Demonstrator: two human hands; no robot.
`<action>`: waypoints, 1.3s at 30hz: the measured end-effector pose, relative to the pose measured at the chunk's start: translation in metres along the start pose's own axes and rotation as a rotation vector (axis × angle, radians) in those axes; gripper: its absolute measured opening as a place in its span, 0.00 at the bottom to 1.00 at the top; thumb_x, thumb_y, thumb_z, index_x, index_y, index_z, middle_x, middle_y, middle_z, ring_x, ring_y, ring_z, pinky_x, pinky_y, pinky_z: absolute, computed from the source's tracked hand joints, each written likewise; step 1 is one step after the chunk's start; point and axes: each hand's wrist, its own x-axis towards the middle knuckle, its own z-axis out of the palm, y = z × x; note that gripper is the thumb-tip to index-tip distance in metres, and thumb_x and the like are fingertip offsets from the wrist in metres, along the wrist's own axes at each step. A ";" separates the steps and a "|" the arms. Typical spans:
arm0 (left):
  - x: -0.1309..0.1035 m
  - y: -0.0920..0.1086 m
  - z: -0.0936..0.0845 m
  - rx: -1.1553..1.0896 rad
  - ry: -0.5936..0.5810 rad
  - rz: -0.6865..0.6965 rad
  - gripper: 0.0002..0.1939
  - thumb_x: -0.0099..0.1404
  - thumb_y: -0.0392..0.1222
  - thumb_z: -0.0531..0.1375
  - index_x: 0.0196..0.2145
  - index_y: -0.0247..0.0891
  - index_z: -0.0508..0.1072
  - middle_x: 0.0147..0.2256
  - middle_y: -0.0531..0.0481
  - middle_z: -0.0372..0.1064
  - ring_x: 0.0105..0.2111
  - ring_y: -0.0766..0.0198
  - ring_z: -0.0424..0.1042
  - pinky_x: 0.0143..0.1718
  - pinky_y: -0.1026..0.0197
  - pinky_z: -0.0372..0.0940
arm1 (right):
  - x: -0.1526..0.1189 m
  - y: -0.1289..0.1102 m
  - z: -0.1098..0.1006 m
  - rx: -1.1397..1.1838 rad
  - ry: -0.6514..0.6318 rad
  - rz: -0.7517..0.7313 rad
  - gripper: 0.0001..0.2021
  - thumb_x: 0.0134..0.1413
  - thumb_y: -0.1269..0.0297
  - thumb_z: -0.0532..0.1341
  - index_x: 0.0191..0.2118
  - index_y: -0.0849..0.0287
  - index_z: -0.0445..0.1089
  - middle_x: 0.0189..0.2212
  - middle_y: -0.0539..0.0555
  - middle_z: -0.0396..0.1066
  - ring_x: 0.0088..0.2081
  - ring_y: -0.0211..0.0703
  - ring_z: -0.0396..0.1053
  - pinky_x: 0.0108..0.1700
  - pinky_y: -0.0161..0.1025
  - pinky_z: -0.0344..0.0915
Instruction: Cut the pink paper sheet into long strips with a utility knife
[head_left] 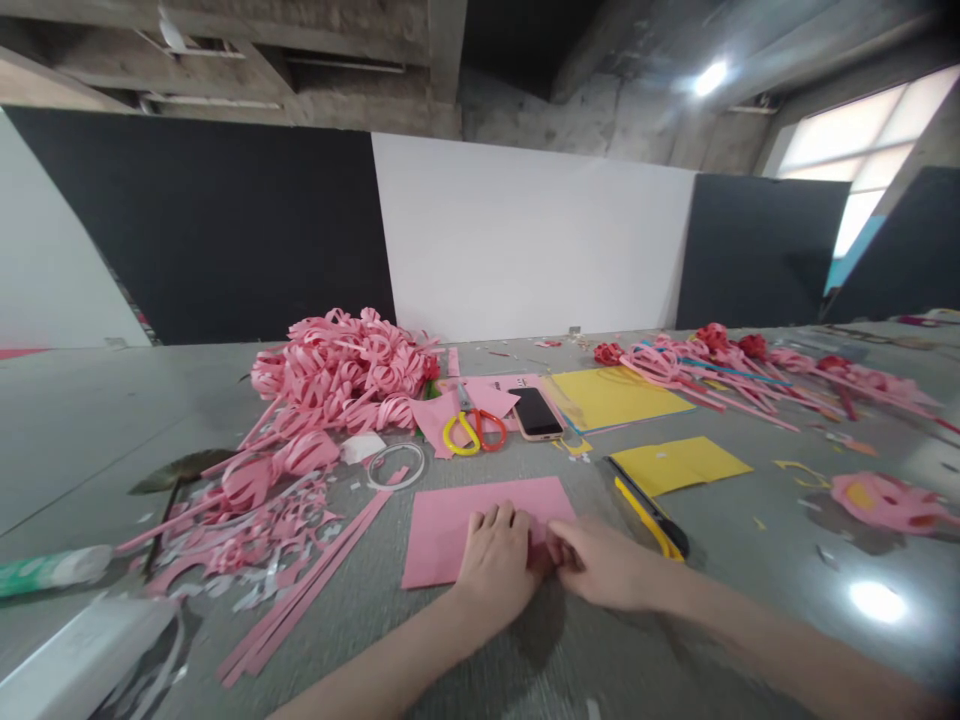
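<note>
A pink sheet of paper (pixel 442 530) lies on the grey surface in front of me. My left hand (pixel 499 560) rests palm down on its near right part, with the fingers laid out over the sheet and the thumb hidden. At the right edge of the sheet, my right hand (pixel 592 560) is closed, its thumb and fingers pinching the paper there. Just right of that hand are a black and yellow utility knife (pixel 649 510) and a yellow piece of paper (pixel 679 465). Long pink paper strips (pixel 315 580) lie to the left.
Beyond the sheet are scissors (pixel 474 430) with yellow and red handles, a phone (pixel 538 413) and a larger yellow sheet (pixel 619 398). A heap of looped pink paper (pixel 345 365) stands back left. A glue bottle (pixel 56 570) and a white box (pixel 90 650) occupy the near left.
</note>
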 end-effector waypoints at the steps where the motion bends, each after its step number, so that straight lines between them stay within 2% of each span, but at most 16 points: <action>1: 0.000 -0.002 -0.001 -0.003 -0.006 -0.011 0.13 0.59 0.46 0.51 0.39 0.36 0.63 0.40 0.44 0.61 0.42 0.54 0.59 0.40 0.55 0.51 | 0.000 -0.001 -0.001 -0.004 -0.001 0.003 0.07 0.37 0.77 0.52 0.27 0.61 0.61 0.22 0.50 0.64 0.24 0.35 0.59 0.25 0.30 0.51; 8: -0.003 -0.017 -0.010 -0.014 -0.068 -0.098 0.14 0.54 0.46 0.53 0.37 0.37 0.63 0.39 0.45 0.60 0.41 0.54 0.61 0.39 0.56 0.52 | -0.001 -0.001 0.001 -0.005 0.014 -0.030 0.08 0.39 0.77 0.52 0.29 0.61 0.63 0.24 0.50 0.65 0.24 0.34 0.59 0.26 0.30 0.52; 13: -0.004 -0.023 -0.019 -0.014 -0.089 -0.110 0.15 0.53 0.50 0.54 0.35 0.38 0.64 0.38 0.45 0.61 0.42 0.53 0.61 0.40 0.57 0.52 | 0.000 0.000 0.000 -0.015 0.005 -0.016 0.08 0.39 0.77 0.52 0.28 0.61 0.63 0.23 0.50 0.65 0.24 0.34 0.60 0.26 0.30 0.52; 19: -0.013 -0.041 -0.026 0.013 -0.098 -0.134 0.21 0.53 0.58 0.52 0.35 0.37 0.64 0.37 0.44 0.61 0.39 0.51 0.63 0.39 0.55 0.52 | 0.000 0.001 0.001 -0.033 0.014 -0.017 0.07 0.39 0.76 0.53 0.28 0.61 0.62 0.22 0.49 0.65 0.24 0.35 0.59 0.25 0.30 0.51; 25: -0.024 -0.056 -0.037 0.042 -0.124 -0.146 0.19 0.52 0.55 0.53 0.34 0.37 0.64 0.35 0.44 0.63 0.38 0.52 0.64 0.38 0.56 0.53 | -0.001 -0.005 -0.002 -0.026 -0.015 0.023 0.07 0.38 0.76 0.53 0.28 0.61 0.62 0.23 0.49 0.65 0.25 0.34 0.59 0.26 0.30 0.52; 32: -0.036 -0.083 -0.056 0.028 -0.230 -0.188 0.11 0.49 0.49 0.55 0.25 0.40 0.64 0.26 0.51 0.65 0.29 0.58 0.65 0.26 0.62 0.53 | -0.002 -0.005 -0.001 -0.041 -0.009 0.027 0.06 0.39 0.76 0.53 0.27 0.61 0.62 0.23 0.50 0.65 0.24 0.34 0.59 0.25 0.29 0.51; 39: -0.030 -0.112 -0.061 -0.068 -0.419 -0.220 0.11 0.42 0.47 0.60 0.17 0.39 0.63 0.17 0.57 0.61 0.21 0.64 0.63 0.19 0.67 0.49 | 0.000 -0.003 0.000 -0.047 -0.015 0.032 0.06 0.39 0.75 0.53 0.27 0.61 0.62 0.23 0.49 0.65 0.24 0.34 0.60 0.25 0.29 0.51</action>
